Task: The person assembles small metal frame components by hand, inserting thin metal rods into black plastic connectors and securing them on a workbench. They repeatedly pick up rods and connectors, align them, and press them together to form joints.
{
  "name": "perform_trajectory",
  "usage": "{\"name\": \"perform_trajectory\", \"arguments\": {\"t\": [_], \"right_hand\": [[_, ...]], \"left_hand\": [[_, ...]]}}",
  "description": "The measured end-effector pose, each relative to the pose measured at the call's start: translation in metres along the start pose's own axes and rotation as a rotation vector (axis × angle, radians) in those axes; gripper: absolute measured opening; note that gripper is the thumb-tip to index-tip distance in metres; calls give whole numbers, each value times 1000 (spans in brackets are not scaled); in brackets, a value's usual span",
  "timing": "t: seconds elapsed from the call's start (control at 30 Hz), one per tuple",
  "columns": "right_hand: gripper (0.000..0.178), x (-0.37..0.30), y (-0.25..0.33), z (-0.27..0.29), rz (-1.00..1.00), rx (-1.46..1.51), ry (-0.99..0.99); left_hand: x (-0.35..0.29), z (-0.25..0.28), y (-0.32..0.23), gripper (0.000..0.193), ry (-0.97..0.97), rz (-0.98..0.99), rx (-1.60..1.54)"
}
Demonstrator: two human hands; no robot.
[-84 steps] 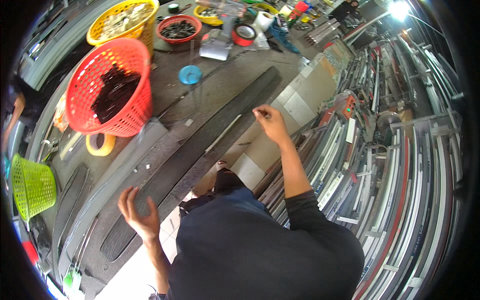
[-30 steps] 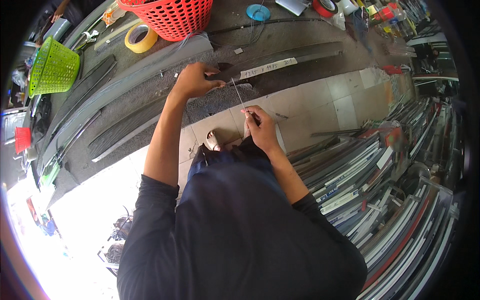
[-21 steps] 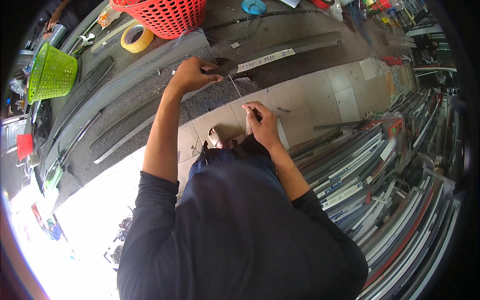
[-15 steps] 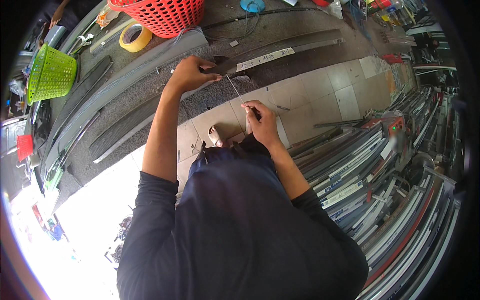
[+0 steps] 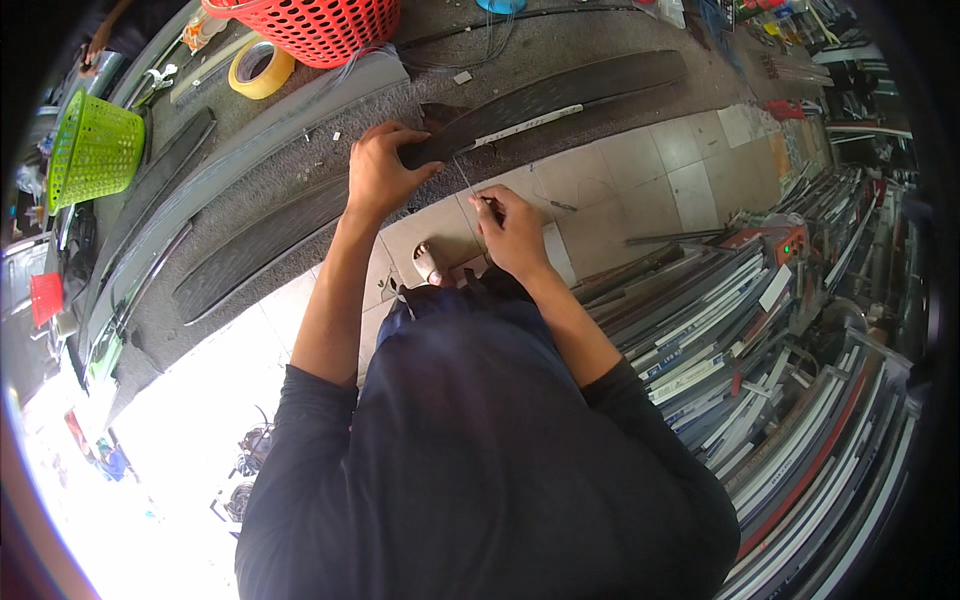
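A long dark grey profile strip (image 5: 590, 84) lies across the carpeted bench top, with a white handwritten label (image 5: 530, 125) along its near side. My left hand (image 5: 381, 172) is closed around the strip towards its left part, thumb on the near side and fingers over the far side. My right hand (image 5: 513, 225) is pinched on a thin tool with a slim metal shaft (image 5: 463, 173). The shaft points up and left to the strip's near edge, close to my left thumb. My right fingers hide the tool's handle, and whether its tip touches the strip is unclear.
On the carpeted bench (image 5: 300, 150) sit a red basket (image 5: 320, 30), a yellow tape roll (image 5: 261, 70), a green basket (image 5: 95, 150) and more long strips (image 5: 255, 250). Many stacked profiles (image 5: 720, 370) fill the right side, beside a red box with a green light (image 5: 790, 248).
The strip has rolled in my left hand, so its broad dark face shows and the label looks narrower. My right hand has moved slightly up and left with the tool.
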State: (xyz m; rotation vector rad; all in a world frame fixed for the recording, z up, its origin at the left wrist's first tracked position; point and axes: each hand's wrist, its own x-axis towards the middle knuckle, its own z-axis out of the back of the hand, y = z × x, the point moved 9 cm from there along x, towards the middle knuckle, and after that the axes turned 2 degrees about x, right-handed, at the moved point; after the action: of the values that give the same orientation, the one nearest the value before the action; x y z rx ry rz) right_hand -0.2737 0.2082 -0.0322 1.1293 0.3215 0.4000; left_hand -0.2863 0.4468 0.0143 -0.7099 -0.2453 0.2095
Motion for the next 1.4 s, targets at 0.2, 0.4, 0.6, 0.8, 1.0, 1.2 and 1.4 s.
{"name": "perform_trajectory", "arguments": {"t": [0.2,0.4,0.6,0.8,1.0,1.2,1.4], "right_hand": [[15,37,31,-15,157,-181,-107],[18,19,24,-6,-16,-178,-22],[16,27,19,-12,38,-156,-79],[22,62,5,-27,-150,-61,11],[26,59,6,-21,-330,250,213],[31,83,19,51,-262,104,658],[24,202,51,197,-115,319,776]], "left_hand": [[-9,-5,1,47,-13,-11,36],[-9,2,-10,46,-66,-80,88],[-11,4,-11,45,-47,-30,98],[-10,4,-14,49,-76,-61,63],[-11,2,-18,49,-75,-47,110],[-9,3,-26,63,-22,21,174],[-9,3,-54,60,-75,172,264]]}}
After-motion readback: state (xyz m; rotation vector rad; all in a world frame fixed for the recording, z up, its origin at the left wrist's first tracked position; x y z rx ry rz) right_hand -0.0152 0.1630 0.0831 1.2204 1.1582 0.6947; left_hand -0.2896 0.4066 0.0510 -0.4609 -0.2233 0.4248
